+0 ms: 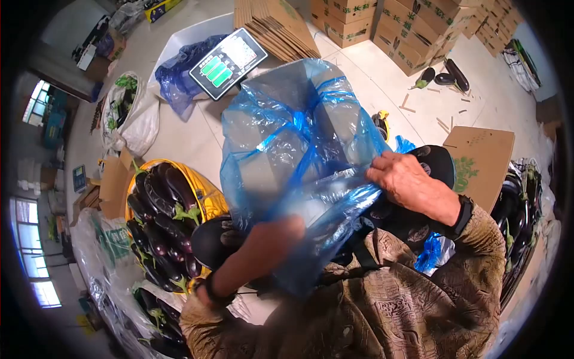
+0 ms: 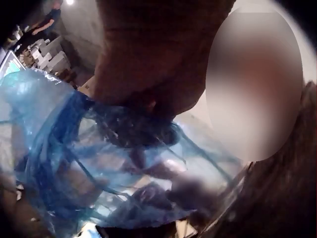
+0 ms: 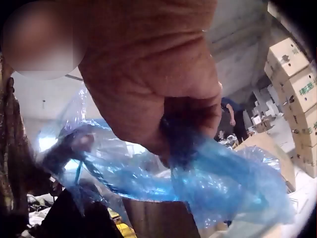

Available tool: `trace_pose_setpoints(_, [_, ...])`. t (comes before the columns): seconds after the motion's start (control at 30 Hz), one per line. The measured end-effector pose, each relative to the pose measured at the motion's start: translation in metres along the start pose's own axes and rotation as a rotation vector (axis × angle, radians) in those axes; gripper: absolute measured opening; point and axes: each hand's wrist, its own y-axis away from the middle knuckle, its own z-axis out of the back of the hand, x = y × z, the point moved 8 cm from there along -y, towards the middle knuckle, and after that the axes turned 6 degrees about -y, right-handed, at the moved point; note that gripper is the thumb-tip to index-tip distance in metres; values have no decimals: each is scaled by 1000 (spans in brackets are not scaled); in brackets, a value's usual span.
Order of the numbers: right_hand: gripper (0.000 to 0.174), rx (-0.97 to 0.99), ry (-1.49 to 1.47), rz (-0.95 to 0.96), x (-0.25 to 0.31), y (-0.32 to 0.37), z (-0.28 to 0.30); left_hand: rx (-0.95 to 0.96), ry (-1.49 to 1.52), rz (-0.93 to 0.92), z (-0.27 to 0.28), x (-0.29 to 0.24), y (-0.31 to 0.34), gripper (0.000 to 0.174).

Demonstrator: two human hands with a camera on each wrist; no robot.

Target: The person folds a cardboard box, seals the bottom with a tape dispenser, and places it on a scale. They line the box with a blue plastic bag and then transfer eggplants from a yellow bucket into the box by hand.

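Note:
A translucent blue plastic bag [image 1: 302, 128] spreads over a box between the person's knees, its near edge lifted toward the body. The right hand [image 1: 415, 185] pinches the bag's rim at the right; in the right wrist view the fingers of the right hand [image 3: 163, 84] curl round gathered blue film [image 3: 228, 173]. At the near left, the left hand [image 1: 260, 248] is blurred against the bag's near part. In the left wrist view the left hand [image 2: 151, 64] is dark, its fingertips hidden behind or in the blue film [image 2: 64, 144].
Eggplants [image 1: 161, 215] fill a yellow-edged sack on the left. A scale display [image 1: 228, 63] stands behind the bag, near flattened cardboard [image 1: 278, 30]. Stacked cartons [image 1: 412, 36] rise at the back right; loose eggplants [image 1: 456, 75] lie on the floor. A cardboard sheet [image 1: 481, 161] leans at the right.

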Motion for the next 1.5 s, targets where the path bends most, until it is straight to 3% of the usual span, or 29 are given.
trace_pose_setpoints(0.03, [25, 86, 42, -32, -11, 9, -28, 68, -285, -22, -37, 16, -5, 19])
trace_pose_setpoints(0.1, [31, 366, 67, -73, -24, 24, -87, -190, -288, -115, -61, 23, -13, 23])
trace_pose_setpoints(0.13, [36, 463, 66, -143, -30, 30, -111, -197, -292, -115, -76, 22, -15, 23])
trace_pose_setpoints(0.2, [39, 337, 116, -107, -23, 42, -128, 46, -605, -31, -114, 21, -18, 26])
trace_pose_setpoints(0.23, [41, 318, 65, -95, -16, 45, -128, 49, -603, -30, -118, 19, -12, 26])
trace_pose_setpoints(0.3, [41, 321, 14, -50, -10, 54, -114, -76, -168, -121, -101, 6, -3, 27])
trace_pose_setpoints(0.33, [43, 325, -34, -7, -4, 60, -104, -69, -169, -123, -91, 1, 1, 27])
trace_pose_setpoints(0.4, [43, 253, -77, -72, -5, 58, -72, 145, -153, 151, -52, -6, 13, 28])
trace_pose_setpoints(0.47, [38, 154, -205, -180, -13, 50, -31, -88, -196, -5, -2, -18, 34, 25])
trace_pose_setpoints(0.5, [32, 93, -260, -202, -17, 46, -16, -154, -129, 114, 24, -15, 41, 25])
trace_pose_setpoints(0.63, [28, -118, -249, -227, -21, 24, 13, -303, -61, 381, 98, 22, 52, 27])
trace_pose_setpoints(0.7, [27, -198, -218, -234, -24, 8, 21, -306, -160, 329, 119, 42, 43, 33])
trace_pose_setpoints(0.83, [28, -237, -209, -199, -30, -36, 21, -285, -70, 344, 120, 106, 19, 41])
trace_pose_setpoints(0.9, [34, 65, -74, -347, -44, -65, -7, -137, 8, 401, 117, 138, 9, 44])
trace_pose_setpoints(0.97, [50, 300, 10, -406, -44, -93, -17, -110, 1, 431, 120, 171, 3, 45])
trace_pose_setpoints(1.03, [30, 165, -119, -43, -47, -114, -44, -91, -62, 424, 128, 193, -4, 62])
trace_pose_setpoints(1.1, [22, -27, -269, 363, -41, -123, -58, -60, 240, 649, 105, 237, -5, 70])
trace_pose_setpoints(1.13, [19, 33, -278, 345, -44, -135, -76, -92, 304, 658, 96, 250, -10, 78])
trace_pose_setpoints(1.17, [16, 97, -294, 322, -48, -147, -98, -111, 305, 654, 85, 255, -10, 78])
trace_pose_setpoints(1.23, [18, 201, -445, 346, -71, -163, -143, -229, 674, 501, 59, 252, -19, 67])
trace_pose_setpoints(1.3, [15, 193, -636, 339, -62, -165, -165, -73, 632, 507, 39, 255, -40, 60])
trace_pose_setpoints(1.37, [10, 332, -1011, 412, -47, -168, -190, -225, 610, 138, 34, 245, -54, 51])
trace_pose_setpoints(1.4, [10, 357, -1090, 360, -27, -167, -171, -143, 741, 299, 21, 249, -49, 48])
trace_pose_setpoints(1.43, [18, 450, -800, 310, 7, -159, -138, -58, 857, 458, 12, 257, -44, 46])
trace_pose_setpoints(1.47, [28, 543, -495, 277, 27, -149, -128, -40, 537, 255, 15, 261, -41, 45])
trace_pose_setpoints(1.5, [26, 411, -705, 266, 20, -151, -163, -38, 221, 37, 10, 255, -31, 45])
